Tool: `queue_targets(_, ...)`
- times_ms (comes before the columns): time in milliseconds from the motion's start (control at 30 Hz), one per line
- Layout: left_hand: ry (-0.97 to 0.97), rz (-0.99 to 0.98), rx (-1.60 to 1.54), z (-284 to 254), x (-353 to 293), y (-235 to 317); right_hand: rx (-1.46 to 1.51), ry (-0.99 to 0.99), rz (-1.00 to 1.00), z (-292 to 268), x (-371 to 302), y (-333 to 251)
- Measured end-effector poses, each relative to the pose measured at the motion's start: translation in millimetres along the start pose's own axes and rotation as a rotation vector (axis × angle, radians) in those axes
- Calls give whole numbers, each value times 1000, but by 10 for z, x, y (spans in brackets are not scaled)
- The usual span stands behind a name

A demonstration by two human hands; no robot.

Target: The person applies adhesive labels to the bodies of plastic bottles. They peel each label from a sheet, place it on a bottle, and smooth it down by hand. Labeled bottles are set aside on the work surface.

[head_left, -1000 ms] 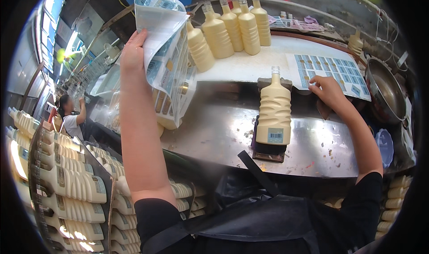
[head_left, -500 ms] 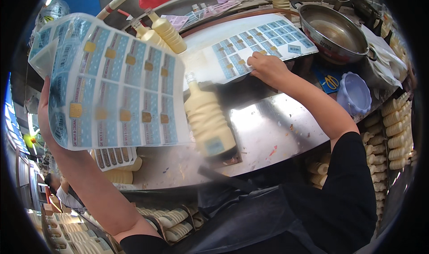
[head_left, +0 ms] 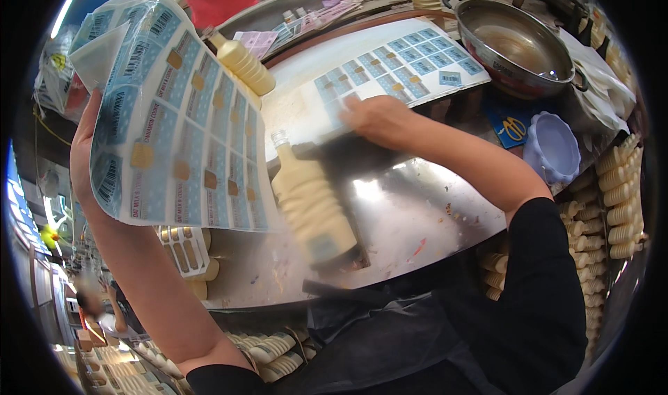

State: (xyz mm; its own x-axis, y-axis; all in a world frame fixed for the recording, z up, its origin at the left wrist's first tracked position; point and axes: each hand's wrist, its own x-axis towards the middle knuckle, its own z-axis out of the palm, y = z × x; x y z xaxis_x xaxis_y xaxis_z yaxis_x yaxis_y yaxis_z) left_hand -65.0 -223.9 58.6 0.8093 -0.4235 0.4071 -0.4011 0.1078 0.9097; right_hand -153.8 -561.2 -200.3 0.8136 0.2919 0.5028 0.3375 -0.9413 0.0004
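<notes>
My left hand (head_left: 85, 134) is closed on the left edge of a large translucent sheet of blue labels (head_left: 163, 141) with gold patches. The raised sheet curls at its top and left and hides part of that hand. On a white board (head_left: 292, 65) lies a second label sheet (head_left: 400, 61). My right hand (head_left: 379, 122) is at its near left corner, fingers curled together and tips blurred; what they hold does not show. Between my arms a cream-coloured ribbed bottle (head_left: 313, 200) with a clear neck lies on the metal table (head_left: 396, 221), a blue label near its base.
Behind the raised sheet stands another cream bottle (head_left: 243, 61). Far right are a wide metal pan (head_left: 518, 37), a lavender tub (head_left: 552, 148) and yellow-handled scissors (head_left: 513, 129). Stacked bottles (head_left: 619, 193) fill the right side. A white slotted rack (head_left: 184, 249) stands left.
My right hand has moved left along the sheet's near edge. The raised sheet has turned and bent more, hiding one of the two bottles behind it. The whole view has shifted slightly.
</notes>
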Motion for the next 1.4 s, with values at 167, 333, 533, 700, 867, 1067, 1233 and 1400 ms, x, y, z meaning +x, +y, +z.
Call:
queue_targets(167, -157, -88, -172, 538, 239, -67, -18, 35, 29, 97, 156, 124)
queue_targets(333, -218, -241, -519, 1284, 400, -238, 233, 523, 554, -310, 203, 979)
queue_targets(533, 82, -68, -688, 1865, 555, -967, 48, 810, 744, -1483, -74, 1785)
queue_targets(700, 432, -523, -887, 2098, 252, -2235, 42, 854, 669, -1915, 4, 1842)
queue_targets(867, 518, -796, -792, 1927, 140, -2314, -40, 808, 470, -1634, 215, 1640)
queue_targets(1067, 527, -865, -597, 1594, 302, -2184, 99, 725, 345, -1076, 559, 963)
queue_targets(1233, 340, -906, -178, 1507, 465, -2298, 267, 614, 332, -734, 662, 474)
queue_targets(1400, -21, -713, 228, 1600, 495, -2296, 318, 576, 376, -654, 554, 431)
